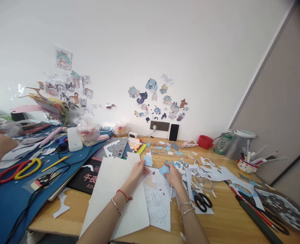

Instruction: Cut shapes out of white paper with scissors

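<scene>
My left hand point(138, 170) pinches a pale blue paper cutout point(147, 160) between thumb and fingers. A second blue paper cutout point(163, 170) is gripped in my right hand point(173, 175), a little to the right of the first. Both hands are over the top of a sheet with line drawings point(157, 206), which has some coloured shapes on it. Left of that, under my left forearm, lies a large white sheet point(104, 196). Black-handled scissors point(202, 202) rest on paper to the right of my right wrist.
White paper scraps point(218, 173) and small blue and grey pieces point(174, 146) litter the wooden table. A phone point(173, 132) leans on the wall near a red container point(205, 141). At left are red-yellow scissors point(19, 171), a black cable point(35, 193) and another person's hand point(2, 147).
</scene>
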Tool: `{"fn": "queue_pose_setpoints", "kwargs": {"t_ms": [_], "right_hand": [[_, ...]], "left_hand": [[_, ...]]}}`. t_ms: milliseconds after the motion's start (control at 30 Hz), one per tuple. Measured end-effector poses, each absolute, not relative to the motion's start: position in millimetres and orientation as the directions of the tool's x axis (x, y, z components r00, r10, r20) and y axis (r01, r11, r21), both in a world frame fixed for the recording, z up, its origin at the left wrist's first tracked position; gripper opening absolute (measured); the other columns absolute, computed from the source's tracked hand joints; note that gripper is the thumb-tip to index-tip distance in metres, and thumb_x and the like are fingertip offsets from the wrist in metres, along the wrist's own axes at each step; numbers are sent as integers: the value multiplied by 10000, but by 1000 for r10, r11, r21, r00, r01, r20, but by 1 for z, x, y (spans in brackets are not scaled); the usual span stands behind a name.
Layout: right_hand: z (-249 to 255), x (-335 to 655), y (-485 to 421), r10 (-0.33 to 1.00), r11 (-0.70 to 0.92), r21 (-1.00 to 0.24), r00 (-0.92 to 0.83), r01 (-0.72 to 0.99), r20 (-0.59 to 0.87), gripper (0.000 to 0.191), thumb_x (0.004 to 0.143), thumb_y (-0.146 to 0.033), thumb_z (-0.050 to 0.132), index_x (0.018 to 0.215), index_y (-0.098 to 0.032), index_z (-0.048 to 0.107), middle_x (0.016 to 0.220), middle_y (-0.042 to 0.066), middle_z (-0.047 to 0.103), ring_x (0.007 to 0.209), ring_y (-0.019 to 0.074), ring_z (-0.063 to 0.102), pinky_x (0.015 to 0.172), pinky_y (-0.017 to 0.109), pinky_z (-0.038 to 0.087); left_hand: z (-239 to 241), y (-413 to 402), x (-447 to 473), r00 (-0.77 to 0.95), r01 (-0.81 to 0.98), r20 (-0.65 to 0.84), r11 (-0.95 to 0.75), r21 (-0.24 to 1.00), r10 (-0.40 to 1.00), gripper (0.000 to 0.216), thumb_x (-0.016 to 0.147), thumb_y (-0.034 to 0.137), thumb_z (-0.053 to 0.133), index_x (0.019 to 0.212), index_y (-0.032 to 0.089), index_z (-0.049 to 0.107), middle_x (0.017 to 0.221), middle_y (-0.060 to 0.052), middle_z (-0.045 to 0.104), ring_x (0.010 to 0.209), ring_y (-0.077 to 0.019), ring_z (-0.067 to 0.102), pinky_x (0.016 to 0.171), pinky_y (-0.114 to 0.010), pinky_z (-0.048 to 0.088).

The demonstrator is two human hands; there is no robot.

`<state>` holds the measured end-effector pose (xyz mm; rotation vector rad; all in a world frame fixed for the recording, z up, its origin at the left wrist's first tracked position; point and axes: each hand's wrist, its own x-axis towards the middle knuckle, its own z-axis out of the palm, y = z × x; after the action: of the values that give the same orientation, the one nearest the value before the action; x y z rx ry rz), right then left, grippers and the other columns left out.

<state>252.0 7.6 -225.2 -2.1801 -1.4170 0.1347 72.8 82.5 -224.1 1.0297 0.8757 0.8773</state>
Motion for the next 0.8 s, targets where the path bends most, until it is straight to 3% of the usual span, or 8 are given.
{"fn": "queue_pose_setpoints", "kwargs": {"t_ms": [167,433,800], "right_hand": [[-220,254,7,839,-258,-609,487,750,243,260,883,-286,542,1105,-151,541,996,50,612,861,188,607,786,407,496],[-213,256,11,793,-50,-846,536,530,289,206,888,-279,540,1035,-137,568,921,32,632,776,158,625,722,358,525],[-212,250,12,817,69,-915,503,398,281,156,880,-266,554,946,-130,596,903,28,636,791,157,624,728,355,525]], "left_hand": [[-224,83,73,391,-186,-177,266,946,903,298,883,338,511,1107,143,533,1035,-68,590,834,-167,602,707,-351,522],[-222,81,72,425,-145,-168,250,957,890,283,880,332,517,1086,139,544,1023,-65,595,828,-165,603,705,-347,522],[-223,84,73,371,-128,-182,245,961,911,288,879,307,523,1117,145,529,1046,-69,587,840,-168,602,707,-349,525]]}}
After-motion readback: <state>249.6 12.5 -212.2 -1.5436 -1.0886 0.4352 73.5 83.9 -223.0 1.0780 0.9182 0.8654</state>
